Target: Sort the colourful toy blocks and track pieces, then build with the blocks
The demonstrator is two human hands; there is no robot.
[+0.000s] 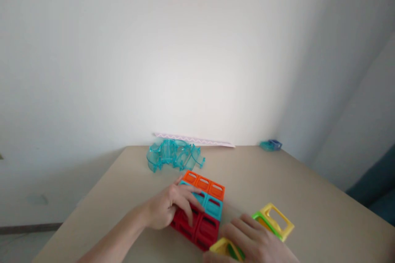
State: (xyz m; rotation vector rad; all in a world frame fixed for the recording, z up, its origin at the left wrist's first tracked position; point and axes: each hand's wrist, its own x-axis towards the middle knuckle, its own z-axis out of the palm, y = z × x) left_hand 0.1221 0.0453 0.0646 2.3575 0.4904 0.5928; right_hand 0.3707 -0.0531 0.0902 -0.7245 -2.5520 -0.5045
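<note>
Leftmost, translucent teal pieces lay clustered by the back left corner of the table, and just behind them a pale pink strip ran along the back edge. Farther from that edge, the left hand rested open, fingers spread across a panel of orange, blue and red frames. Beside it, the right hand gripped yellow-and-green frames; whether these touched the panel, I could not tell. Small blue pieces sat at the back right corner, and dark blue fabric showed beyond the right edge.
</note>
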